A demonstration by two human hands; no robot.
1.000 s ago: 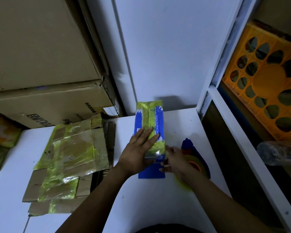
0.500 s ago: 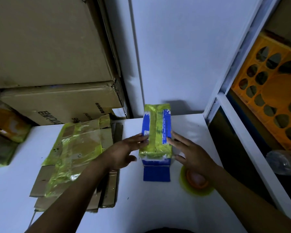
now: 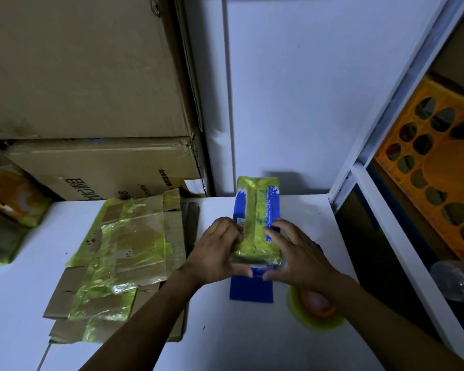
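A blue box [image 3: 257, 207] with yellow-green tape along its top lies on the white table [image 3: 225, 344], its long side pointing away from me. My left hand [image 3: 217, 250] grips its near left corner, fingers on top and thumb at the near end. My right hand [image 3: 295, 253] grips the near right corner the same way. A blue flap [image 3: 252, 289] of the box lies flat on the table below the hands. A roll of yellow-green tape [image 3: 316, 309] lies on the table under my right wrist.
Flattened cardboard pieces with yellow-green tape [image 3: 123, 258] lie left of the box. Large cardboard boxes [image 3: 86, 103] are stacked at the back left. An orange crate [image 3: 437, 170] and a plastic bottle [image 3: 458, 282] sit behind the white frame [image 3: 402, 250] at right.
One second ago my left hand lay flat on the box and my right hand was at the tape roll. Both hands have since closed around the box's near end.
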